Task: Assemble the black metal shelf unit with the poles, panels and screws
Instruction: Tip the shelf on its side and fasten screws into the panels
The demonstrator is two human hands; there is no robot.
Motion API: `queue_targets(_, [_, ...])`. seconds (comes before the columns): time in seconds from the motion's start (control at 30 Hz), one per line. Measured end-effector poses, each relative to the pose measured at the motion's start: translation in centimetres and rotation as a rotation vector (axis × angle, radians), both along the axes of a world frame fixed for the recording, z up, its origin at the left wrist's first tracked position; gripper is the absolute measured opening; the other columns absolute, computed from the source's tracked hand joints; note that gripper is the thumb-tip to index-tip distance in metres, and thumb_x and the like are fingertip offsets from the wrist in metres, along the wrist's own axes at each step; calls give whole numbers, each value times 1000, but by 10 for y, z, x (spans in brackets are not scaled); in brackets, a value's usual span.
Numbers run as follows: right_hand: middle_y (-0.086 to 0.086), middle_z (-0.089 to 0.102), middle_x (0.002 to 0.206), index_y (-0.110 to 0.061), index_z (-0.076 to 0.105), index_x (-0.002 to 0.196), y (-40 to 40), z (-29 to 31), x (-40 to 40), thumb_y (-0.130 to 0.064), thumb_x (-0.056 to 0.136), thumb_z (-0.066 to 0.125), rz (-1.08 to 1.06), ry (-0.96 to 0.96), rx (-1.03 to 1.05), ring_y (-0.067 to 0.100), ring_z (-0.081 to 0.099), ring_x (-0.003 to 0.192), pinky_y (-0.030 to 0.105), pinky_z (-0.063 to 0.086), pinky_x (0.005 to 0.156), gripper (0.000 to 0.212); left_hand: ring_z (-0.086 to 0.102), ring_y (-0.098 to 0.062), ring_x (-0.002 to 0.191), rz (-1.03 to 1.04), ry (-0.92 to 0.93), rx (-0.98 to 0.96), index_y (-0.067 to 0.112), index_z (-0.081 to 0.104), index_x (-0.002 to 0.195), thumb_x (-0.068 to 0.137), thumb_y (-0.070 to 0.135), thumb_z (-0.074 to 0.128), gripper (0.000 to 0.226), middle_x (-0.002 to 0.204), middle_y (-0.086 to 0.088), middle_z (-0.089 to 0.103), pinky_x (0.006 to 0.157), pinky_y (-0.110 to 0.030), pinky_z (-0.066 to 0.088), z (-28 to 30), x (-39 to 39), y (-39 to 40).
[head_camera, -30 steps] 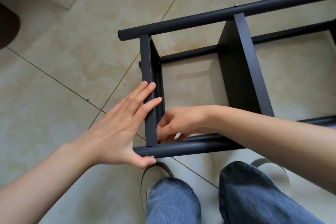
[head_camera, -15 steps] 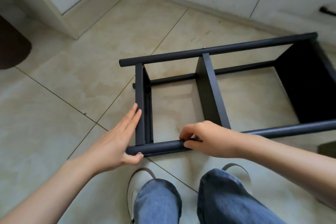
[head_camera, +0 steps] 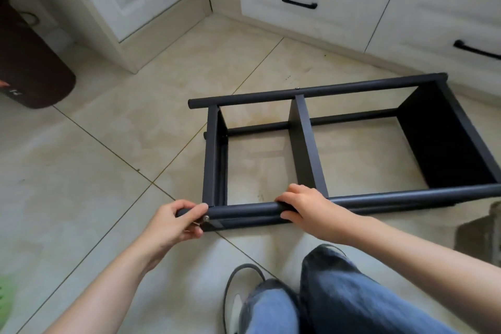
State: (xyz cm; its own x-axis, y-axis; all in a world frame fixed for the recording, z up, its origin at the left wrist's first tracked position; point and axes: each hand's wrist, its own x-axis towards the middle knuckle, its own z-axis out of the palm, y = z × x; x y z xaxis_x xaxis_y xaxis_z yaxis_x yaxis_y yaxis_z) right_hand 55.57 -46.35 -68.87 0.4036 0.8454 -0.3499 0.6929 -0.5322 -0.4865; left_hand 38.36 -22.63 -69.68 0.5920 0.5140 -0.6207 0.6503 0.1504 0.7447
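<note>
Shelf unit lies on its side on the tiled floor, near the white drawers. Left hand fingers curled round the near pole end by a screw; right hand grips it mid-length. No legible writing.

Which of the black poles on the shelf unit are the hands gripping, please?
The near pole, closest to the person: left hand at its end, right hand mid-length. The far pole is untouched.
</note>
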Motion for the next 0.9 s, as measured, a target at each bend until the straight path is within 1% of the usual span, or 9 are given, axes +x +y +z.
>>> queue_targets(0.1, [2, 50, 112, -16, 56, 128, 0, 5, 5, -27, 103, 47, 4, -14, 22, 23, 49, 104, 31, 39, 91, 29, 52, -16, 48, 100, -26, 63, -11, 62, 95, 97, 33, 62, 44, 66, -14, 57, 64, -36, 61, 0, 12, -6])
queue_targets(0.17, [0, 48, 106, -15, 58, 123, 3, 9, 10, -27, 103, 47, -10, -9, 54, 22, 48, 100, 30, 39, 88, 26, 50, -15, 42, 133, -24, 157, -9, 59, 90, 98, 35, 62, 45, 56, -10, 51, 72, -45, 61, 3, 20, -6])
queue_targets(0.23, [-1, 47, 102, -15, 60, 118, 5, 11, 12, -26, 103, 47, -17, -8, 80, 21, 46, 98, 30, 38, 86, 23, 49, -14, 39, 138, -27, 215, -8, 56, 87, 98, 36, 61, 45, 51, -6, 46, 76, -48, 59, 8, 25, -4])
queue_targets(0.33, [-2, 47, 100, -15, 61, 112, 7, 17, 13, -25, 102, 48, -38, -19, 129, 20, 45, 95, 30, 38, 84, 19, 46, -16, 43, 141, -83, 275, -6, 57, 86, 101, 32, 56, 42, 55, -7, 45, 68, -47, 59, 21, 32, -2])
queue_targets(0.47, [-4, 47, 93, -15, 62, 104, 6, 39, 23, -23, 101, 51, -86, -26, 247, 16, 45, 87, 27, 39, 79, 14, 47, -14, 35, 150, -163, 397, -2, 55, 77, 102, 25, 56, 37, 57, -14, 48, 64, -45, 56, 55, 49, 3])
queue_targets(0.6, [0, 54, 92, -11, 65, 106, 6, 69, 36, -21, 98, 56, -111, -72, 367, 14, 50, 83, 22, 41, 76, 16, 47, -13, 32, 164, -266, 518, 0, 56, 72, 97, 20, 61, 33, 48, 0, 53, 61, -41, 55, 106, 73, 6])
queue_targets(0.73, [1, 61, 93, -11, 68, 112, 4, 110, 51, -17, 95, 62, -135, -125, 454, 12, 55, 82, 12, 40, 74, 18, 48, -18, 39, 149, -389, 626, 3, 56, 69, 93, 19, 64, 30, 54, -5, 51, 49, -35, 53, 170, 100, 3])
queue_targets(0.8, [-4, 61, 94, -13, 66, 115, 2, 130, 56, -16, 95, 62, -166, -119, 500, 7, 56, 85, 12, 42, 75, 21, 47, -19, 46, 140, -451, 672, 5, 57, 68, 92, 18, 64, 28, 54, -6, 49, 42, -29, 50, 202, 112, -2])
queue_targets(0.9, [-20, 55, 95, -22, 60, 119, -4, 157, 58, -18, 97, 59, -242, -51, 528, -6, 53, 90, 6, 41, 76, 23, 50, -16, 49, 115, -537, 725, 6, 59, 70, 92, 16, 64, 25, 58, -6, 51, 41, -27, 51, 245, 125, -15])
